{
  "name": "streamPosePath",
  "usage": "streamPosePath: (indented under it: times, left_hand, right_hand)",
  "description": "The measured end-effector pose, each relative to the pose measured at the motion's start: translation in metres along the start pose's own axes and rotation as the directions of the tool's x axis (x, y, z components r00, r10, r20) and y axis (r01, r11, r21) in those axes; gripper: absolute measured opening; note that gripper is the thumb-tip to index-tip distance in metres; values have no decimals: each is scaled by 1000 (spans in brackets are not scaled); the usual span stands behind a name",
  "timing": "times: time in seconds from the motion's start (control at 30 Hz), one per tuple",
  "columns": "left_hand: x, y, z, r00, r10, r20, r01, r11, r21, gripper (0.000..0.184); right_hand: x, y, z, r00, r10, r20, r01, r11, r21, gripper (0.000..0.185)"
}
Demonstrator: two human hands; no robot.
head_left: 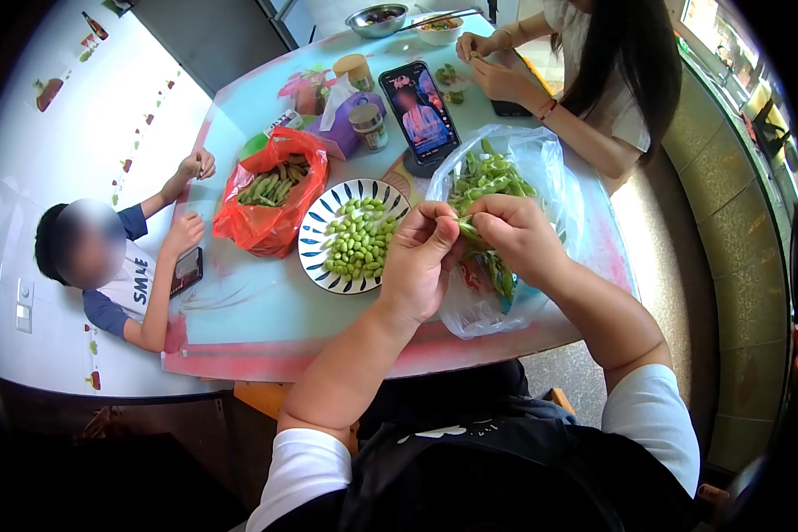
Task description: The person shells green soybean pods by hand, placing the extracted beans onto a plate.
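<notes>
Between the fingertips of my left hand (pixel 424 257) and my right hand (pixel 521 232) is a green soybean pod (pixel 466 227), pinched from both sides. Both hands are closed around it, above the near edge of a clear plastic bag (pixel 554 177). Green pods and leafy stems (pixel 492 176) fill that bag. Left of my left hand sits a white plate with dark dashes on its rim (pixel 313 232), bearing many shelled green beans (pixel 356 241). A red plastic bag (pixel 232 213) beyond the plate holds more pods, some brownish (pixel 275 184).
A phone (pixel 419 115) stands upright behind the plate, near a purple tissue box (pixel 339 135) and a jar (pixel 368 127). A metal bowl (pixel 377 21) and a food bowl (pixel 439 32) stand at the back. One person (pixel 133 275) sits left, another (pixel 607 97) at right.
</notes>
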State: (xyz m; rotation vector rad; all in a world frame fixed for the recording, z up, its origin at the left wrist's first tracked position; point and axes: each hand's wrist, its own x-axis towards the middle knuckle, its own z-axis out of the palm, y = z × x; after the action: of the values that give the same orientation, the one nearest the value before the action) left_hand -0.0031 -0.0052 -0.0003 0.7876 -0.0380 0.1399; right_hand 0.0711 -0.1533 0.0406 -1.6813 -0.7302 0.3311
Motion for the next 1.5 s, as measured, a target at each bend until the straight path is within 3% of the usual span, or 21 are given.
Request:
streamPosePath:
  times: [0.07,0.17,0.2,0.27,0.37,0.47,0.57,0.67,0.73,0.83,0.97,1.07,1.27,1.37,1.43,1.5]
  left_hand:
    - [0,-1,-4,999,12,33,-12,1000,-5,17]
    - [0,-5,-2,1000,13,2,-13,1000,-8,18]
    - [0,-5,4,999,9,-37,-9,1000,-10,19]
    - [-1,-2,11,998,-36,-51,33,998,-48,21]
    - [-3,2,13,991,-135,-12,134,986,-96,21]
    - [-3,0,8,984,-177,-18,176,983,-47,21]
    - [0,-6,-9,984,-175,25,176,984,-36,23]
    - [-1,-5,-7,982,-184,39,186,981,-48,21]
    - [-1,-4,-3,979,-197,53,202,974,-106,20]
    - [-1,2,16,965,-228,-126,217,971,-100,18]
    - [1,1,4,962,-271,-40,261,950,-170,22]
    - [1,2,6,963,-262,-62,247,951,-186,23]
    - [2,-3,1,982,-190,-7,188,975,-121,22]
    - [1,0,1,976,-216,-5,215,971,-101,20]
    - [-2,2,12,973,-221,-67,215,972,-91,19]
    - [-2,5,10,967,-253,12,253,966,-56,20]
  right_hand:
    - [4,19,2,982,152,116,-180,937,299,18]
    - [4,25,1,993,98,73,-112,967,228,12]
    - [2,19,2,998,-59,-31,59,998,8,10]
    - [-3,1,4,905,-410,-117,317,831,-457,9]
    - [-4,-4,-2,809,-588,21,493,658,-570,14]
    - [-6,-4,1,819,-572,41,485,652,-582,14]
    - [-8,-8,1,904,-427,2,385,813,-436,11]
    - [-6,-5,1,939,-344,-24,308,869,-387,10]
    - [-5,-1,1,920,-390,-30,342,839,-424,10]
    - [-2,0,-2,851,-525,14,446,709,-546,11]
    - [5,3,-3,739,-671,67,527,513,-677,14]
    - [5,0,-4,714,-697,71,526,467,-711,14]
    - [-3,-3,-3,806,-592,2,473,642,-603,15]
    - [-5,-3,-2,809,-588,-6,457,636,-621,15]
    - [-3,-3,1,738,-673,45,522,528,-670,15]
    - [-3,-2,4,687,-723,73,559,461,-689,17]
